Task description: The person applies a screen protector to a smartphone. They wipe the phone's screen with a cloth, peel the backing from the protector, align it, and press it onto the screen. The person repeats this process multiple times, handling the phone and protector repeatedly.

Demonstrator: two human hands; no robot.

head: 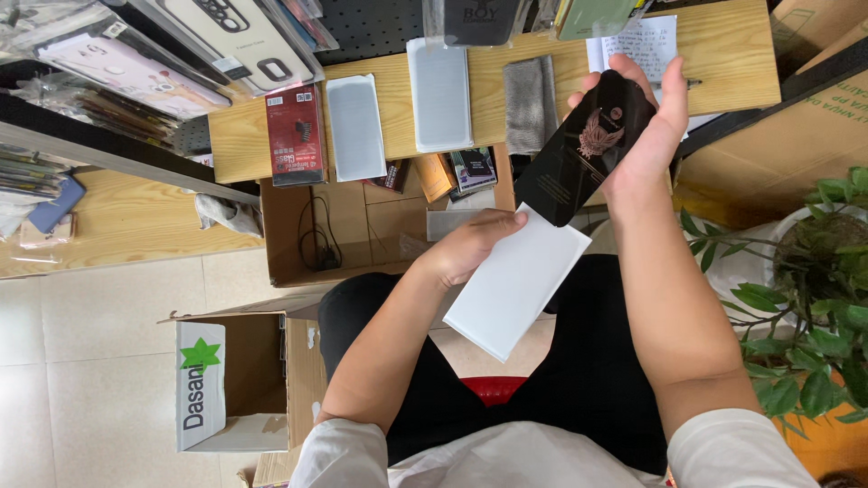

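Note:
My right hand (653, 117) grips a flat black sleeve-like box (583, 149) with a small emblem on it, held tilted in front of the wooden shelf. A white inner tray (517, 282) sticks out of the black box's lower end, and my left hand (470, 244) holds that tray at its upper left edge. Both hands are above my lap, which is covered by dark trousers.
On the wooden shelf (723, 63) lie two white flat packs (355, 126), a red box (296, 136), a grey cloth (530, 104) and a written note (644, 41). Open cardboard boxes (237, 380) stand on the tiled floor at left. A potted plant (809, 289) is at right.

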